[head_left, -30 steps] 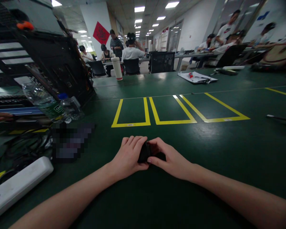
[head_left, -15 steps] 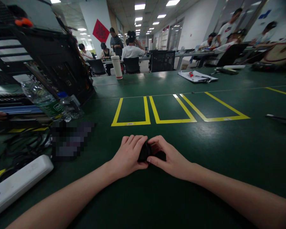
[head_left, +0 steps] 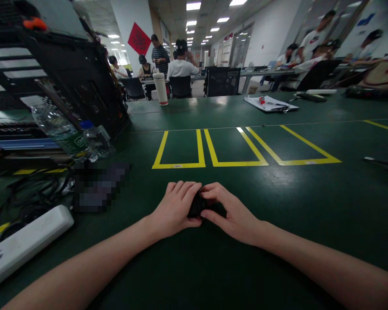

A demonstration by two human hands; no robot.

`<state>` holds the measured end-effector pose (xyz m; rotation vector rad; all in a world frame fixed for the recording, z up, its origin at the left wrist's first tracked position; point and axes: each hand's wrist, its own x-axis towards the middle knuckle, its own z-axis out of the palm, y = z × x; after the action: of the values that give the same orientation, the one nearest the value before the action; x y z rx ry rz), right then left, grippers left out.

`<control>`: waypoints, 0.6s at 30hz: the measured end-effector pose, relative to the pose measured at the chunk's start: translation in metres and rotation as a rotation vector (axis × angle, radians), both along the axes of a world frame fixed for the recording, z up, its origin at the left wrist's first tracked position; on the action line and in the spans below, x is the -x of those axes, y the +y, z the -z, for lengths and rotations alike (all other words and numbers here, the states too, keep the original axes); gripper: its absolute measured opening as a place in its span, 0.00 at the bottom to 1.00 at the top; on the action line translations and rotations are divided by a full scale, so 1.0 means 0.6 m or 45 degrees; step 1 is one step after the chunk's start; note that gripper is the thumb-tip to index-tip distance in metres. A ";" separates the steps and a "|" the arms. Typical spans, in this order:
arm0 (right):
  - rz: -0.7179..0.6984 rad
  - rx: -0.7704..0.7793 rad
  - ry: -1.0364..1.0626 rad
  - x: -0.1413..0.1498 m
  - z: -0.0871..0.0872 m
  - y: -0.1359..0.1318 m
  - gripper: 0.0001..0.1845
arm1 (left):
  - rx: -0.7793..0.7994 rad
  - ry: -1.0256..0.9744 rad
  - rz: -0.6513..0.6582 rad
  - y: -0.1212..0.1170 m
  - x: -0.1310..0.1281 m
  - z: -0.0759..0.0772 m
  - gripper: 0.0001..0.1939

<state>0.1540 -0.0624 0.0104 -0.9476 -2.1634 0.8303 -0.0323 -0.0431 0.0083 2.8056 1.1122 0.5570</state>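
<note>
Between my hands, low over the green table [head_left: 194, 267], is a small black object [head_left: 195, 205]; most of it is covered by fingers, and I cannot make out its kind. My left hand [head_left: 177, 206] is closed around its left side, knuckles up. From the right, my right hand [head_left: 228, 215] curls its thumb and fingers against the other end of the same object. Just beyond my hands, yellow tape [head_left: 181, 165] marks outlines on the table top.
On the left are a white power strip [head_left: 35, 241], dark cables, plastic bottles [head_left: 56, 133] and a black open computer case [head_left: 84, 82]. Farther back stand a white cup [head_left: 161, 88] and a clipboard [head_left: 270, 104]. A dark tool [head_left: 383, 162] lies at right. Several people sit or stand behind.
Both hands stay on the black object. The right fingers have closed in a little, and less of the object shows under the right palm. The view has shifted slightly.
</note>
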 end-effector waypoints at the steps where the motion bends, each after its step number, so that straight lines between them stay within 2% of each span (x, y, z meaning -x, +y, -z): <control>1: 0.011 0.024 0.020 0.001 0.001 0.001 0.15 | 0.015 0.010 0.007 -0.001 0.000 -0.003 0.35; 7: 0.009 0.164 -0.011 0.001 0.003 0.005 0.19 | 0.103 0.056 0.011 -0.005 0.001 -0.019 0.34; 12: -0.038 0.042 -0.039 -0.004 -0.003 0.000 0.20 | 0.068 0.031 0.019 -0.004 0.002 -0.016 0.35; 18: 0.001 -0.003 -0.016 -0.004 -0.001 0.001 0.14 | 0.103 0.050 0.018 -0.004 0.000 -0.023 0.34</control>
<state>0.1562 -0.0618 0.0108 -0.9549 -2.1742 0.8230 -0.0323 -0.0454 0.0219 2.7647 1.0952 0.4471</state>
